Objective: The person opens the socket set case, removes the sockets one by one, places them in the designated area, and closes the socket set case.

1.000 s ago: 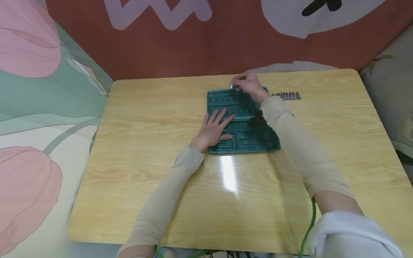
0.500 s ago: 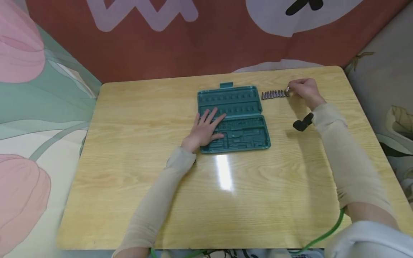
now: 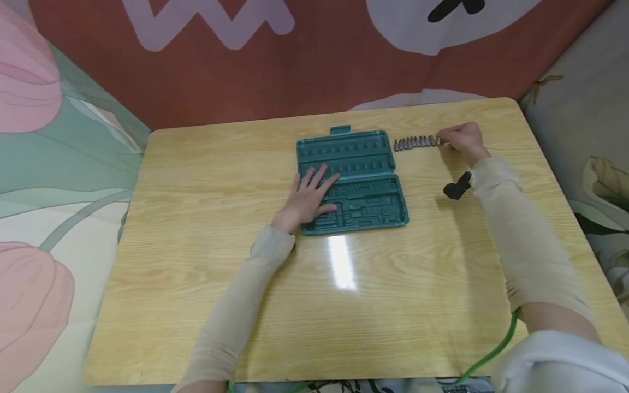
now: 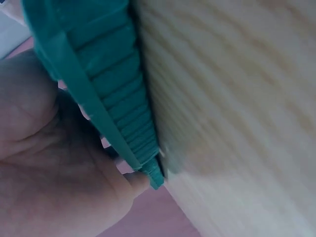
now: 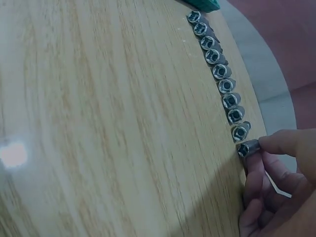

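A green plastic socket case (image 3: 375, 204) lies unfolded on the table, its moulded slots facing up. My left hand (image 3: 302, 204) rests spread over its left side, fingers straight; the left wrist view shows the palm beside the ribbed case edge (image 4: 116, 98). Right of the case runs a row of metal sockets (image 3: 413, 143), lying side by side. At the near end of that row in the right wrist view, my right hand (image 5: 286, 173) pinches one socket (image 5: 248, 147) between thumb and fingertips. That socket is down at the table surface, beside the last one in the row.
The wooden table (image 3: 196, 262) has a patterned wall behind it and at its left. A black wrist-worn piece (image 3: 457, 186) hangs under the right forearm. Green cords (image 3: 491, 355) run from the sleeves past the table's front edge.
My right hand has moved from above the case's back edge to the right end of the socket row, lowering a socket there. The left hand stays on the case.
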`<state>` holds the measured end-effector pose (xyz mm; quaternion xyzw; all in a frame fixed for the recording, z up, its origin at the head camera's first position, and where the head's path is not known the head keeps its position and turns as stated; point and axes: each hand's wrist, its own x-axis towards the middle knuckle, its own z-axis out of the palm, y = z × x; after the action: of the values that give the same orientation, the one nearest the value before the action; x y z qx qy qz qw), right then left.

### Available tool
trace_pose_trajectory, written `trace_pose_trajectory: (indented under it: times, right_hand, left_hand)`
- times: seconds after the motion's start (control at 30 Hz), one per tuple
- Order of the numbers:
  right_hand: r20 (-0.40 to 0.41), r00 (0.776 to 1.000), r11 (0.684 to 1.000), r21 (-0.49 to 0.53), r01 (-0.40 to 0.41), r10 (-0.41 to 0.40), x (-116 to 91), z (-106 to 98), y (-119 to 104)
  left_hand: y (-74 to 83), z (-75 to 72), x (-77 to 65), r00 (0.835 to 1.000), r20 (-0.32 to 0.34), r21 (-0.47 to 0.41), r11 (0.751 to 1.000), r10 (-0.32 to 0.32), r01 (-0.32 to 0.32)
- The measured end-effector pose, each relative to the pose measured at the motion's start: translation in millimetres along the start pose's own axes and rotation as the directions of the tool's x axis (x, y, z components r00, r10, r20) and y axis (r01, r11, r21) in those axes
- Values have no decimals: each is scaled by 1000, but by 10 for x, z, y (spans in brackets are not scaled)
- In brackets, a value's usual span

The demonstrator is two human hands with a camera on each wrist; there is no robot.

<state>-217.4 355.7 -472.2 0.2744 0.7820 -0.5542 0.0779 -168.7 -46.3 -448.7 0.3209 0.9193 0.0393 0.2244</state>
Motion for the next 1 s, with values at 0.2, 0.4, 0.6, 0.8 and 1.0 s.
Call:
trace_pose_trajectory:
  times: [0.2, 0.4, 0.6, 0.8, 1.0]
  right_hand:
    - [-58, 998, 997, -68, 27, -31, -36, 9, 26]
    - [-99, 990, 984, -155, 83, -99, -105, 27, 50]
    - [-132, 982, 982, -152, 113, -133, -178, 47, 78]
    - [-115, 945, 900, -358, 249, -308, -337, 135, 34]
    - [182, 923, 809, -444, 385, -339, -600, 387, -270]
  left_hand:
    - [57, -19, -12, 1000, 4, -5, 1000, -4, 4]
    - [84, -24, -25, 999, -24, -1, 1000, 20, -20]
    - [53, -19, -51, 997, -56, -82, 995, 50, -54]
    - [-104, -99, -101, 971, -226, -226, 966, 74, -126]
    - [-387, -325, -79, 907, -388, -448, 893, -161, -34]
